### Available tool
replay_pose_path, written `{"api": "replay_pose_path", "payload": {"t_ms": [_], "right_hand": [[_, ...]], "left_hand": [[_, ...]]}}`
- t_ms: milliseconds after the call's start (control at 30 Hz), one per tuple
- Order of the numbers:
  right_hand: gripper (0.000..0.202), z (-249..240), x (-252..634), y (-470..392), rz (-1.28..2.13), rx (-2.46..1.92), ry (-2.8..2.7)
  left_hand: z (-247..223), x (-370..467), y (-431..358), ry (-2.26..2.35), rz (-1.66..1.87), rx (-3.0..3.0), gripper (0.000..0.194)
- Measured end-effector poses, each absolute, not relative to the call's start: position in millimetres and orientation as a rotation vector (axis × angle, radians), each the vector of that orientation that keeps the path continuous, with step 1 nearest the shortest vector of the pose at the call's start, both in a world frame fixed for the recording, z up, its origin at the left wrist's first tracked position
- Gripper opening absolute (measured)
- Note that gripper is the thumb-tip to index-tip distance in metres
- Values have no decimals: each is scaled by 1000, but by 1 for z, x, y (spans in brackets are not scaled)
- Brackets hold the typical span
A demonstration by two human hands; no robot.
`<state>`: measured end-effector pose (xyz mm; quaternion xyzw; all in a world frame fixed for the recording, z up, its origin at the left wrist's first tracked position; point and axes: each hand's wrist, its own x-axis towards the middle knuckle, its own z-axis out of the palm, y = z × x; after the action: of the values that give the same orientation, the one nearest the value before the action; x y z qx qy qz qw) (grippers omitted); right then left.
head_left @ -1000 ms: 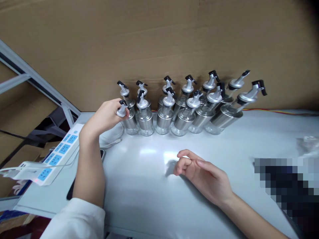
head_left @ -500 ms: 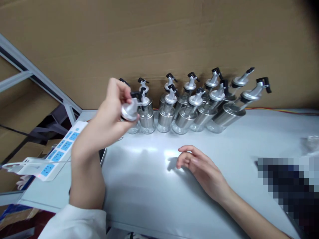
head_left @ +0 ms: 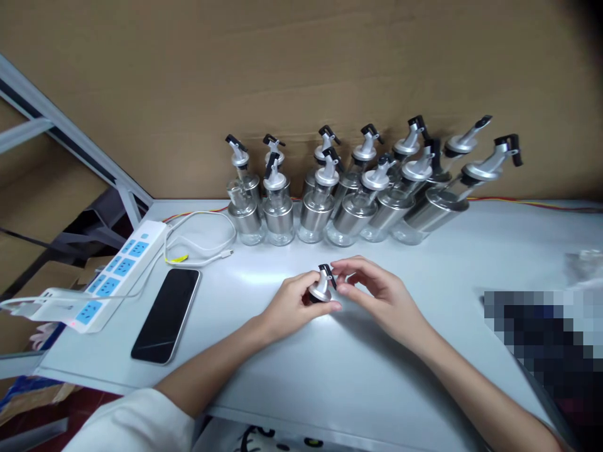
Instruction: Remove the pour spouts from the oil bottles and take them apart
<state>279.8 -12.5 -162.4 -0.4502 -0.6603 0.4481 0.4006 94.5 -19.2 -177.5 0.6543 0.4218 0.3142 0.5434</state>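
Note:
My left hand (head_left: 294,306) holds a silver pourer top (head_left: 321,287) with a black lever, low over the middle of the table. Close on its right is my right hand (head_left: 377,292), thumb and fingers curved at the black lever; whether they grip it is hard to tell. Behind the hands stand several glass bottles with steel bands, in two rows. The front-left bottle (head_left: 246,220) has an uncovered glass neck, while the bottle beside it (head_left: 279,216) carries a pourer top like the others.
A phone (head_left: 166,316) lies on the left of the white table (head_left: 264,383), near a white cable (head_left: 200,258) and a power strip (head_left: 123,269). Cardboard (head_left: 301,75) rises behind the bottles. A pixelated dark object (head_left: 541,345) is at the right.
My left hand has come down and right from the bottles with the pourer top, uncovering the front-left bottle, phone and cable. My right hand has moved slightly up, to the lever.

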Motion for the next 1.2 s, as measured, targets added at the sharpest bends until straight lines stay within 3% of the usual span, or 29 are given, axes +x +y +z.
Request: {"api": "replay_pose_path", "payload": {"t_ms": [133,367,600,900,1200], "right_hand": [[35,-160,283,-9,998,-1031,-1910],[35,-164,289,-18,727,-1038,-2137],[30,-163,294,-19,644,-1018,-2061],[24,-184,298,-11,620,-1565,-2066],[25,-180,302,-14,546,-1378,-2311]], "left_hand": [[-178,91,-22,972,676,1633,35],[-182,87,-23,911,576,1665,53],[-180,86,-17,827,442,1884,46],[-178,81,-15,989,777,1489,35],[-181,82,-18,1059,800,1433,29]]}}
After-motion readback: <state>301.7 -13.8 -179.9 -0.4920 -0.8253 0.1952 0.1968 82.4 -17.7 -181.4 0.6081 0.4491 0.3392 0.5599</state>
